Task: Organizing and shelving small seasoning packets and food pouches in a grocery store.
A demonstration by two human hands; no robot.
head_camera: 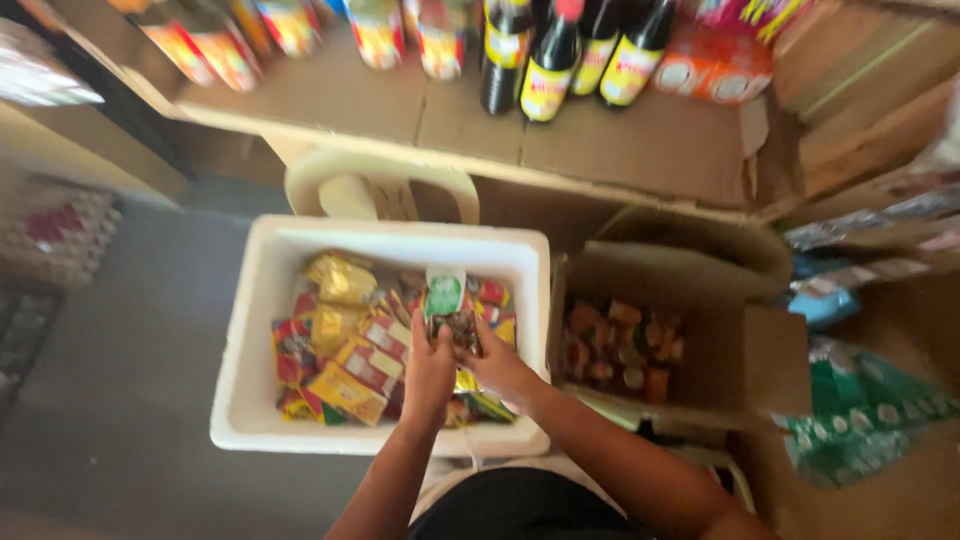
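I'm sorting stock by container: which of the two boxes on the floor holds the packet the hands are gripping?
The white foam box, not the brown cardboard box beside it: both hands hold the green-topped packet over it.

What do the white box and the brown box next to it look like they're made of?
The white box looks like expanded foam: thick, matte white walls with rounded edges. The brown box beside it looks like cardboard: dull brown, thin folded flaps. Both hands hold a small packet, seemingly glossy plastic film.

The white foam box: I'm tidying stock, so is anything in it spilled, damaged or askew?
Nothing looks spilled or damaged. The white foam box holds loosely heaped snack packets. The left hand and right hand hold a small packet above them.
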